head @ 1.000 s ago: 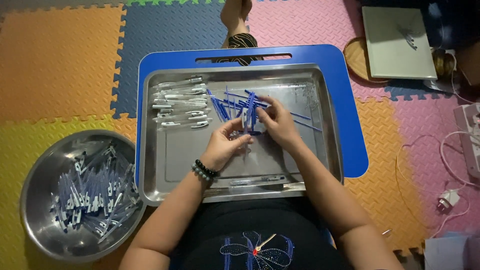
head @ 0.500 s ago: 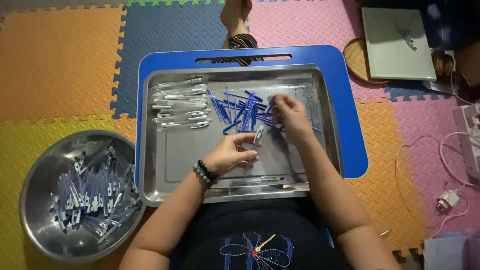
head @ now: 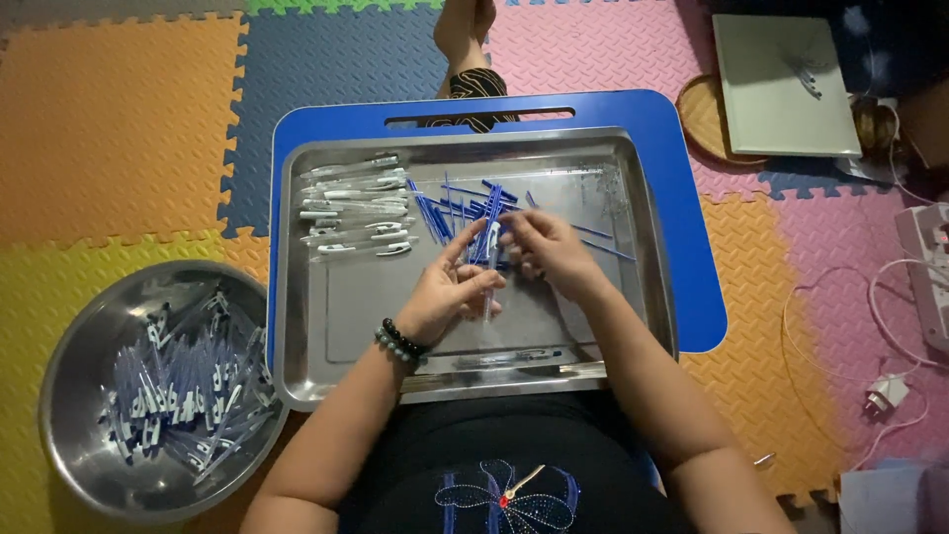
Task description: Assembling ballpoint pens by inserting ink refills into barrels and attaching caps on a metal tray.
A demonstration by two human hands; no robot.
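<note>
A steel tray [head: 336,326] lies on a blue lap table [head: 692,297] over my legs. My left hand [head: 447,292] grips a clear pen barrel [head: 488,259] held upright over the tray's middle. My right hand [head: 546,249] pinches a thin blue refill at the barrel's top end. A loose heap of blue refills [head: 450,206] lies just behind both hands. Several clear pen barrels with white clips [head: 358,206] lie in rows at the tray's back left. One finished pen [head: 514,358] lies along the tray's near edge.
A round steel bowl [head: 69,366] full of assembled pens stands on the foam floor mats at my left. A closed grey laptop [head: 786,84] and a woven round mat lie at the back right. White cables and a plug trail on the right.
My right hand went out to the refill heap and came back to the barrel. My left hand dipped toward me, then rose again with the barrel.
</note>
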